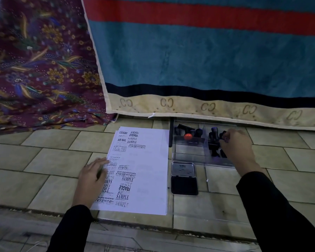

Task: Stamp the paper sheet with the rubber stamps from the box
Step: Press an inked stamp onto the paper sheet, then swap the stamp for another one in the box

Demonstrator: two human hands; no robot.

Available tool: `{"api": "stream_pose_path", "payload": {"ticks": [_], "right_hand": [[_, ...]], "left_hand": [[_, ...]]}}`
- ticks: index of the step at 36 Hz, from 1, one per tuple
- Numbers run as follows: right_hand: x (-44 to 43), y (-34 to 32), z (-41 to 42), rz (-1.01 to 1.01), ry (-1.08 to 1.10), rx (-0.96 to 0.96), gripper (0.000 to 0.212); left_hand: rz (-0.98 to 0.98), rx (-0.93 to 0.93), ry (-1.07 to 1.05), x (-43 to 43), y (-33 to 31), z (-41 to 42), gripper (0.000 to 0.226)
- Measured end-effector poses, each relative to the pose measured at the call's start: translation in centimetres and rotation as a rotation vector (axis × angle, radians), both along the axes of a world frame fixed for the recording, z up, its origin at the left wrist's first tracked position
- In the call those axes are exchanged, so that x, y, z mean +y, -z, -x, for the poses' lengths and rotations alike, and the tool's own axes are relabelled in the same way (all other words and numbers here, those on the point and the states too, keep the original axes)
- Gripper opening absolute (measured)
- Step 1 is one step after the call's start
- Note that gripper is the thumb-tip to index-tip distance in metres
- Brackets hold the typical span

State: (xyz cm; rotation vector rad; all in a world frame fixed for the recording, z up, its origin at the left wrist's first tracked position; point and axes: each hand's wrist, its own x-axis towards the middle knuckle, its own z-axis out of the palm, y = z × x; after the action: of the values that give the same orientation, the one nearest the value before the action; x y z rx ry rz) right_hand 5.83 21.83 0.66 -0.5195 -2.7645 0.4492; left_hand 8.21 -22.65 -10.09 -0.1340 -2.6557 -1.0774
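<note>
Selection step: my left hand (93, 180) lies flat and open, pinning the white stamped paper sheet (145, 171); my right hand (235, 144), in the clear plastic box (189, 155), pinches a black-handled rubber stamp (223, 135). Next, I judge: lift, ink on the open black pad (184, 184).

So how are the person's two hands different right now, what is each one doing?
The left hand lies flat with fingers spread on the stamped white paper sheet, pinning its left edge; the right hand is curled, reaching into the clear plastic box. The left hand holds nothing, while the right hand's fingers close around a dark rubber stamp. Both wear black sleeves.
</note>
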Motion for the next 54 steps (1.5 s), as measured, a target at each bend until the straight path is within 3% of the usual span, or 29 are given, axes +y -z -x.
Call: {"api": "stream_pose_path", "payload": {"ticks": [6, 12, 23, 30, 34, 37, 40, 46, 54], "right_hand": [[-4.2, -1.4, 2.7, -0.011, -0.146, 0.063, 0.014], [-7.3, -1.1, 5.8, -0.122, -0.130, -0.175, 0.032], [-8.7, -1.3, 7.0, -0.012, -0.011, -0.373, 0.030], [-8.2, -2.3, 6.9, 0.209, 0.016, -0.284, 0.034], [-6.9, -2.8, 6.5, 0.397, -0.058, -0.117, 0.029], [-6.3, -3.0, 5.1, 0.670, -0.147, 0.035, 0.016], [-6.2, -3.6, 2.4, 0.910, -0.230, 0.105, 0.027], [-6.5, -3.8, -3.4, 0.942, -0.340, 0.140, 0.026], [-7.6, -1.1, -7.6, 0.645, -0.499, 0.001, 0.034]], "left_hand": [[-0.016, -0.013, -0.002, -0.2, 0.3, 0.1, 0.031], [-0.042, -0.022, 0.000, -0.1, -0.1, -0.1, 0.033], [-0.037, -0.046, -0.014, 0.0, -0.3, -0.3, 0.030], [-0.016, -0.031, -0.013, 0.1, -0.2, -0.2, 0.034], [-0.005, -0.007, -0.010, 0.1, -0.2, -0.2, 0.034], [-0.012, 0.011, -0.003, 0.3, -0.4, -0.2, 0.033], [0.007, 0.016, 0.011, 0.0, -0.1, 0.0, 0.031], [0.015, -0.011, 0.009, -0.2, 0.1, 0.2, 0.032], [0.013, -0.017, 0.005, 0.0, -0.1, 0.0, 0.033]]}}
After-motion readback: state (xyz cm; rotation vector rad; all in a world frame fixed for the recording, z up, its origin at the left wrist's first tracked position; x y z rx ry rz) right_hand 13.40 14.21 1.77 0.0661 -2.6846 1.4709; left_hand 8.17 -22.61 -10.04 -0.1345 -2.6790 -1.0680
